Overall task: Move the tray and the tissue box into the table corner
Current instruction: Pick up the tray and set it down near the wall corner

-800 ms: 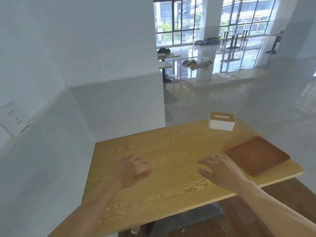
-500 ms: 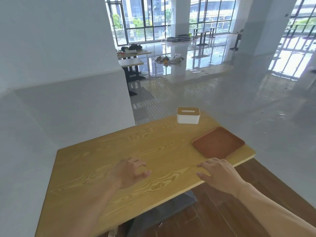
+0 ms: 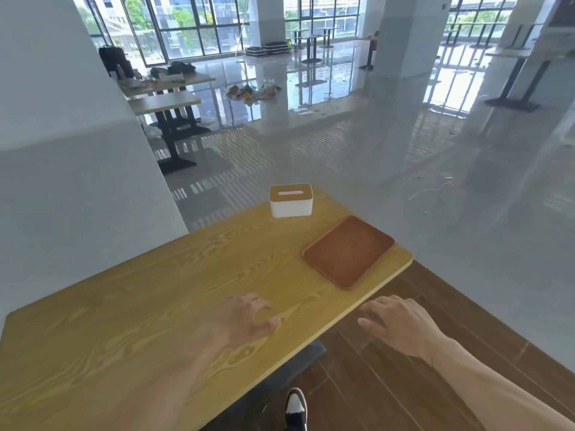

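A white tissue box (image 3: 291,201) with a wooden lid stands at the far right edge of the yellow wooden table (image 3: 149,303). A flat brown tray (image 3: 348,251) lies just right of and nearer than the box, by the table's right corner. My left hand (image 3: 245,318) hovers over the tabletop, fingers apart, holding nothing. My right hand (image 3: 401,325) is off the table's near edge, above the floor, fingers spread and empty. Both hands are well short of the tray and box.
A white wall (image 3: 77,188) runs along the table's far and left sides and meets in a corner out of view to the left. Dark wood floor (image 3: 389,384) lies below the near edge, with my shoe (image 3: 295,409) on it. Other tables (image 3: 165,101) stand far behind.
The view has swung right, so the wall corner has left the frame. My right hand has moved from over the tabletop to past its near edge. Tray and box have not moved.
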